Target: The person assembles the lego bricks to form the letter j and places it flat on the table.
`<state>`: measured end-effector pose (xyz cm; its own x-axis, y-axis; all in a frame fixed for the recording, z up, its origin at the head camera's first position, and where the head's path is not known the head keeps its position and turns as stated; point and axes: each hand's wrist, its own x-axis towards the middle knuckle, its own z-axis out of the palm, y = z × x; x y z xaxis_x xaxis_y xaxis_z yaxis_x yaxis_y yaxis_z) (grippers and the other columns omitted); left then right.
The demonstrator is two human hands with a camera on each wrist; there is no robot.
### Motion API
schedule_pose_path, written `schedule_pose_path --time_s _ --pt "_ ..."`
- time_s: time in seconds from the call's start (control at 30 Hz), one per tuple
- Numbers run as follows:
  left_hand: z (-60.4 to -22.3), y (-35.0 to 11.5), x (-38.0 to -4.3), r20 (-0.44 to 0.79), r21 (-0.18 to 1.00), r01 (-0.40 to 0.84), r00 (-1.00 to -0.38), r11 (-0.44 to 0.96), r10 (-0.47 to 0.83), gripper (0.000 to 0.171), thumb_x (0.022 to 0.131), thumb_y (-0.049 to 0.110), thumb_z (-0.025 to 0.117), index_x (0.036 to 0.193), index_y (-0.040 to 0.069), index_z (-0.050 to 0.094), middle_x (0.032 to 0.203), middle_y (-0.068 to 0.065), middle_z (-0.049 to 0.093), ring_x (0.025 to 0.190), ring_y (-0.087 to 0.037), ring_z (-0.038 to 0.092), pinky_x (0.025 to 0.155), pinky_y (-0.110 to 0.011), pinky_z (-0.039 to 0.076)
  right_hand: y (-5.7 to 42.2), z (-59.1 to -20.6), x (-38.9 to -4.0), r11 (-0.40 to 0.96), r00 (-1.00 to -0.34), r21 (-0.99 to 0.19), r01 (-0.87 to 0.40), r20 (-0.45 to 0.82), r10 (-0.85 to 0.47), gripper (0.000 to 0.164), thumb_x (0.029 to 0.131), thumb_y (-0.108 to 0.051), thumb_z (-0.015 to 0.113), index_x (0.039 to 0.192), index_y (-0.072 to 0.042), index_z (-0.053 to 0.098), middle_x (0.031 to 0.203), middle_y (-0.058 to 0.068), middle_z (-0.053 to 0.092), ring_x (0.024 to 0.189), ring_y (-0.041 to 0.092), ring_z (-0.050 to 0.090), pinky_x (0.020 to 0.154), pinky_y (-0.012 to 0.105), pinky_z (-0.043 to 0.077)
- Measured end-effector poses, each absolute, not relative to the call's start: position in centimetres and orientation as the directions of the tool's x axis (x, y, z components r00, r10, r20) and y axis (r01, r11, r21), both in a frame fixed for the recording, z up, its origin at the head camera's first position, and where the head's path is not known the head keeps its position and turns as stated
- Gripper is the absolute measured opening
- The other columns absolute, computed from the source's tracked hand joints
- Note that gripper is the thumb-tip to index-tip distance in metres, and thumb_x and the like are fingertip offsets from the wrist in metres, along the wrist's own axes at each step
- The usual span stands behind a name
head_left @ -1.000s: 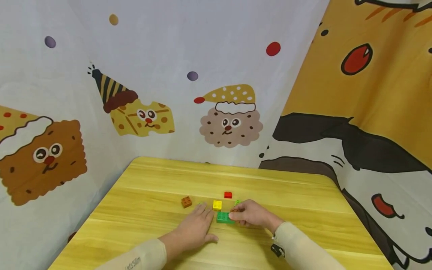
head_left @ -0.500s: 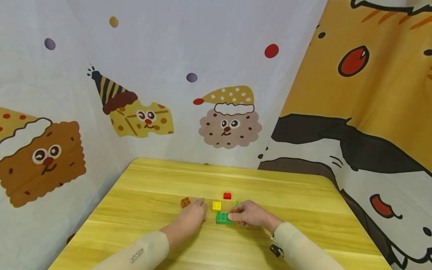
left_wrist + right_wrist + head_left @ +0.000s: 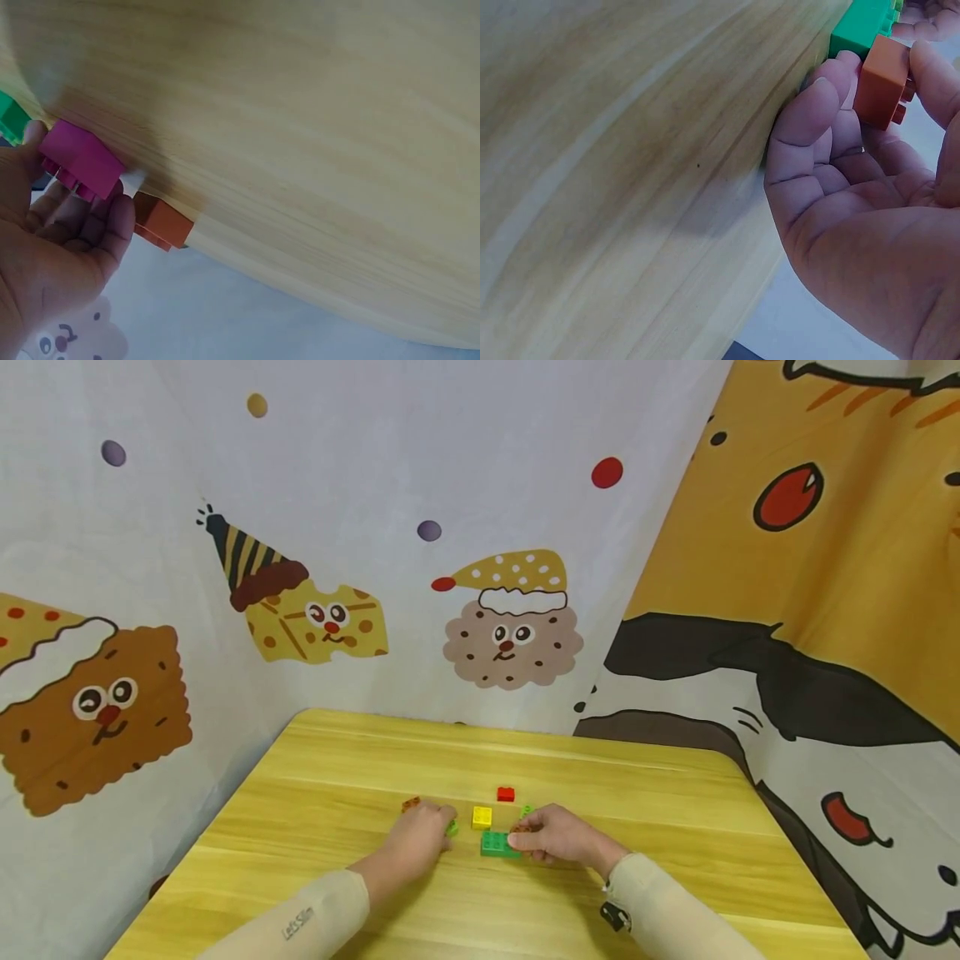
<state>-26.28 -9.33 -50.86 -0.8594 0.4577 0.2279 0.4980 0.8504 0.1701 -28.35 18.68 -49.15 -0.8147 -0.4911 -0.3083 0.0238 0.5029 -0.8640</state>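
My left hand point(image 3: 417, 837) holds a magenta toy building brick point(image 3: 82, 159) between thumb and fingers in the left wrist view; the hand hides this brick in the head view. A lime green brick point(image 3: 452, 829) shows beside its fingertips, and an orange-brown brick point(image 3: 410, 804) lies just beyond the knuckles. With thumb and fingers my right hand point(image 3: 561, 837) pinches another orange-brown brick point(image 3: 883, 81), at the right end of a long green brick point(image 3: 498, 844). Whether those two are joined I cannot tell.
A yellow brick point(image 3: 482, 817) lies behind the green one, with a red brick point(image 3: 506, 794) farther back. Another lime green brick point(image 3: 527, 811) is partly covered by my right hand. The wooden table point(image 3: 337, 752) meets a printed cloth wall point(image 3: 405, 693).
My left hand has shifted left from beside the green brick, its flat fingers now curled round the magenta brick. The lime green brick beside it has come into sight. My right hand keeps its place.
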Motion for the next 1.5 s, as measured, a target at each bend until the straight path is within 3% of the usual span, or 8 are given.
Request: schedule_pose_path --time_s 0.2,0.5,0.6,0.8,0.97,1.07,1.27,1.5 --pt "-50.6 -9.6 -26.3 0.177 0.211 0.485 -0.873 0.849 0.455 0.053 0.084 0.044 0.08 0.115 0.003 0.069 0.1 -0.009 0.073 0.091 -0.025 0.069 0.08 -0.041 0.059 18.6 -49.2 -28.2 0.518 -0.821 -0.855 0.021 -0.31 -0.479 0.031 0.095 -0.037 0.071 0.101 -0.006 0.073 0.08 0.008 0.062 0.064 0.016 0.049 0.054 0.029 0.04" --pt "-50.9 -10.7 -26.8 0.19 0.125 0.608 -0.79 0.784 0.583 0.059 0.078 0.04 0.08 0.13 0.015 0.067 0.112 -0.005 0.071 0.104 -0.024 0.065 0.095 -0.046 0.053 18.6 -49.2 -28.2 0.521 -0.825 -0.853 0.018 -0.307 -0.475 0.032 0.095 -0.039 0.072 0.102 -0.007 0.073 0.081 0.01 0.064 0.065 0.017 0.049 0.054 0.029 0.04" --pt "-50.9 -10.8 -27.0 0.191 0.074 0.639 -0.762 0.765 0.618 0.06 0.077 0.039 0.08 0.132 0.019 0.068 0.11 -0.002 0.071 0.101 -0.019 0.065 0.092 -0.041 0.053 18.7 -49.1 -28.2 0.522 -0.826 -0.853 0.021 -0.309 -0.472 0.032 0.095 -0.039 0.072 0.102 -0.007 0.072 0.081 0.01 0.064 0.065 0.017 0.049 0.054 0.029 0.04" --pt "-50.8 -10.7 -27.1 0.206 0.009 0.66 -0.736 0.751 0.645 0.047 0.077 0.034 0.082 0.12 0.016 0.074 0.105 0.002 0.072 0.099 -0.016 0.065 0.088 -0.037 0.053 18.7 -49.2 -28.2 0.509 -0.822 -0.861 0.019 -0.303 -0.482 0.032 0.096 -0.037 0.071 0.102 -0.006 0.072 0.081 0.009 0.063 0.063 0.016 0.047 0.053 0.029 0.038" --pt "-50.5 -10.4 -27.0 0.212 0.017 0.659 -0.738 0.752 0.641 0.042 0.077 0.048 0.079 0.102 0.014 0.074 0.093 0.006 0.064 0.086 -0.012 0.055 0.084 -0.034 0.051 18.8 -49.4 -28.3 0.504 -0.822 -0.864 0.009 -0.293 -0.488 0.03 0.097 -0.035 0.07 0.1 -0.006 0.072 0.078 0.007 0.061 0.062 0.016 0.045 0.052 0.029 0.035" --pt "-50.7 -10.3 -27.1 0.209 0.013 0.649 -0.746 0.761 0.633 0.051 0.078 0.057 0.075 0.104 0.014 0.07 0.099 0.004 0.062 0.093 -0.014 0.056 0.092 -0.035 0.05 18.7 -49.4 -28.4 0.513 -0.825 -0.858 0.012 -0.298 -0.48 0.03 0.097 -0.036 0.07 0.099 -0.007 0.072 0.078 0.006 0.06 0.062 0.016 0.045 0.052 0.029 0.035" --pt "-50.8 -9.8 -27.0 0.178 -0.004 0.68 -0.721 0.733 0.67 0.063 0.083 0.05 0.074 0.133 0.015 0.062 0.132 -0.002 0.065 0.126 -0.024 0.057 0.113 -0.045 0.04 18.6 -49.3 -28.3 0.524 -0.832 -0.851 0.023 -0.307 -0.462 0.029 0.096 -0.036 0.07 0.099 -0.008 0.072 0.078 0.007 0.062 0.062 0.016 0.047 0.052 0.029 0.037" --pt "-50.9 -9.4 -26.9 0.177 -0.051 0.696 -0.699 0.716 0.693 0.049 0.083 0.047 0.075 0.123 0.018 0.069 0.12 0.004 0.07 0.113 -0.017 0.06 0.106 -0.039 0.045 18.5 -49.5 -28.3 0.534 -0.834 -0.845 0.019 -0.308 -0.458 0.028 0.096 -0.037 0.071 0.099 -0.009 0.072 0.08 0.008 0.064 0.063 0.016 0.048 0.052 0.028 0.038"
